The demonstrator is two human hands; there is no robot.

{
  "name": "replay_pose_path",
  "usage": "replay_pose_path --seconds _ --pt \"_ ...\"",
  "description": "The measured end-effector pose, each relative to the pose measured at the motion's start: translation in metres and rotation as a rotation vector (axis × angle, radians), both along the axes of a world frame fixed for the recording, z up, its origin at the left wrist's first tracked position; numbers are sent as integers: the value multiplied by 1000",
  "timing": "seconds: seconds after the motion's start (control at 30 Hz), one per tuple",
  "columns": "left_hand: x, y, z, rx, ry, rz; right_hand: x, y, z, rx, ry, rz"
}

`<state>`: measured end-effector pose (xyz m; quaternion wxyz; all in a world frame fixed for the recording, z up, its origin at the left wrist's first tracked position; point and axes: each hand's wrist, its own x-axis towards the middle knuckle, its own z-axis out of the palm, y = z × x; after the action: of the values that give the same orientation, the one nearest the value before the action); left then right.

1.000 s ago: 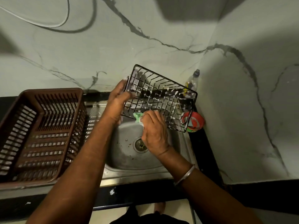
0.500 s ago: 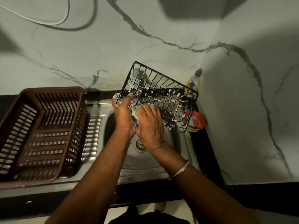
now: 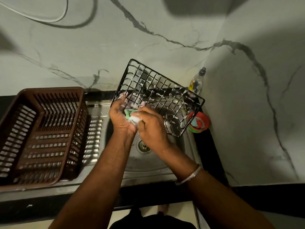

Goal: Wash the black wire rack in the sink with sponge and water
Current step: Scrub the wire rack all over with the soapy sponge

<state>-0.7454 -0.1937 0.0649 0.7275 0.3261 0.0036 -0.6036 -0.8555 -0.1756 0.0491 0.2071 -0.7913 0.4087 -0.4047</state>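
Soapy black wire rack [image 3: 158, 96], held tilted above the steel sink [image 3: 148, 166] set in the bench. Left hand [image 3: 121, 116]: fingers apparently hooked round the rack's near-left corner, partly hidden by foam. Right hand [image 3: 151, 128]: fingers clenched on a green sponge [image 3: 132, 115], pressed to the rack's near edge. Brown slatted basket [image 3: 41, 134] on the sink's left drainer; bottle [image 3: 197, 81] and red tub [image 3: 198, 122] at the bench's back-right corner.

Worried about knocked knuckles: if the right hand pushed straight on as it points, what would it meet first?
Probably the left hand holding the black wire rack, just past the green sponge the right hand grips; depth unclear.
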Motion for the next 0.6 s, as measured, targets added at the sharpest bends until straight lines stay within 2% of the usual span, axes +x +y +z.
replay_pose_path --seconds 0.1,0.2,0.33,0.47,0.6 --pt "9 -4 -6 4 -60 46 -25 -4 -5 -124 103 26" --pt "11 -10 -9 3 -70 113 -19 3 -6 -76 94 -63" --pt "12 -12 -9 3 -55 131 -30 8 -17 -103 79 1" --pt "8 -13 -12 -22 -14 109 -13 13 -10 -32 99 -60" --pt "9 -14 -12 11 -35 137 -34 17 -20 -139 133 -37"
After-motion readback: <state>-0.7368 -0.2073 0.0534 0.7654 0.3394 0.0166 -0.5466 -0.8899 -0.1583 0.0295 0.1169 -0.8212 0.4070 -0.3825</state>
